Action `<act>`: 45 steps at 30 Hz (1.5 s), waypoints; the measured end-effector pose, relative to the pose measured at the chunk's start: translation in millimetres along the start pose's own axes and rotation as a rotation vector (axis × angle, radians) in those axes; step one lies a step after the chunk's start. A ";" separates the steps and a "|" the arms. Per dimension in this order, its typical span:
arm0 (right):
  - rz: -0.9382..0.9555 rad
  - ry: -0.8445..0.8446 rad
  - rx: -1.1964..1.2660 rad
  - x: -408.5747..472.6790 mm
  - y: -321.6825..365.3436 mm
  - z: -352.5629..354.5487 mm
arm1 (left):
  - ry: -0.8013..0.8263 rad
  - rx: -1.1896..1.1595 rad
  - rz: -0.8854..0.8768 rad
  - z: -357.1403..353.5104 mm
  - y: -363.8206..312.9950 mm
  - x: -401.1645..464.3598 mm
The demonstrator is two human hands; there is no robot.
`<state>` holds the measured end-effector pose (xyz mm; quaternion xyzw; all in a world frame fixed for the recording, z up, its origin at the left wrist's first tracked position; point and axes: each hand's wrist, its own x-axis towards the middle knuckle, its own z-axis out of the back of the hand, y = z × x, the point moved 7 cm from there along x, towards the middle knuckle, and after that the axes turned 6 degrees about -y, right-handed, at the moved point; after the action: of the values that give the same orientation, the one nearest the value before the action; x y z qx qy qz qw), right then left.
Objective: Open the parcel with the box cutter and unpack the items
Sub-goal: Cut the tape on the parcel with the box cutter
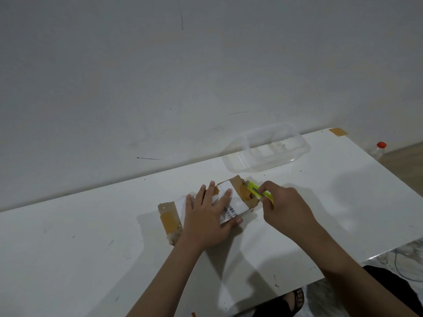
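One cardboard parcel [235, 200] is being kept flat on the white table [91, 236], near its middle, taped and with its flaps down; no items are seen unpacked, so the cutting is judged to be only starting. It is being pressed down by the left hand [209, 216], fingers spread flat and gripping nothing. The yellow-green box cutter [259, 191] is being gripped by the closed right hand [286, 209] at the parcel's right end. A clear plastic container [274, 147] is lying beyond.
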<state>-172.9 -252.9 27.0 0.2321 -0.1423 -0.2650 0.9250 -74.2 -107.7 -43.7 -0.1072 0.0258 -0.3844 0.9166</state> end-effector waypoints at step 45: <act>-0.035 0.161 -0.211 7.5 16.0 -9.0 | 0.132 0.113 -0.067 1.1 -10.4 1.1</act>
<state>-156.5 -241.9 28.4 0.1566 -0.0349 -0.2751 0.9479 -80.6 -115.4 -40.4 -0.0308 0.0610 -0.4220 0.9040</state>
